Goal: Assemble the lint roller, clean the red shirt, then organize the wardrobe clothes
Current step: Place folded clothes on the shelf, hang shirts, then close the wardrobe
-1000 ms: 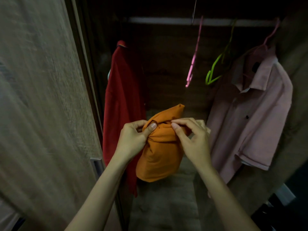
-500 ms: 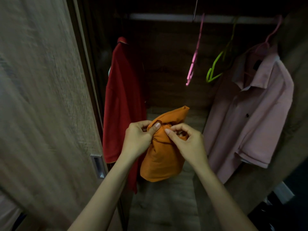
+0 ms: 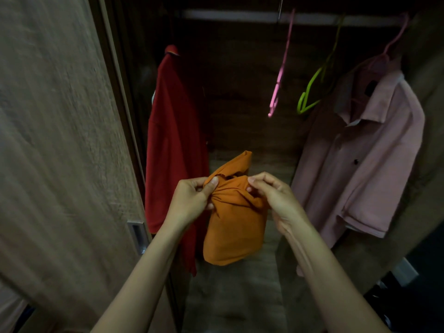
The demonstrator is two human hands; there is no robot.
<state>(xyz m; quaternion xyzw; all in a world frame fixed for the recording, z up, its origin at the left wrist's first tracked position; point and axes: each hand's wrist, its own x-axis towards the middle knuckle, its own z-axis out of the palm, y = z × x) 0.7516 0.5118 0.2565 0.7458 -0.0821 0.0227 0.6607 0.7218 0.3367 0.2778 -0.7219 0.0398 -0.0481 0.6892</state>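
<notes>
A bunched orange garment (image 3: 234, 227) hangs in front of the open wardrobe, held up by both hands. My left hand (image 3: 191, 200) pinches its gathered top at the left. My right hand (image 3: 276, 200) pinches the fabric at the right. Behind and to the left, the red shirt (image 3: 173, 145) hangs from the rail. A pink collared shirt (image 3: 365, 159) hangs on a pink hanger at the right.
An empty pink hanger (image 3: 278, 78) and an empty green hanger (image 3: 312, 92) hang from the rail (image 3: 228, 15). The wooden sliding door (image 3: 60, 152) with a metal handle (image 3: 138, 236) stands at the left. The wardrobe floor (image 3: 228, 296) lies below the garment.
My hands have drawn apart a little on the orange garment, spreading its gathered top; the bundle has shifted slightly.
</notes>
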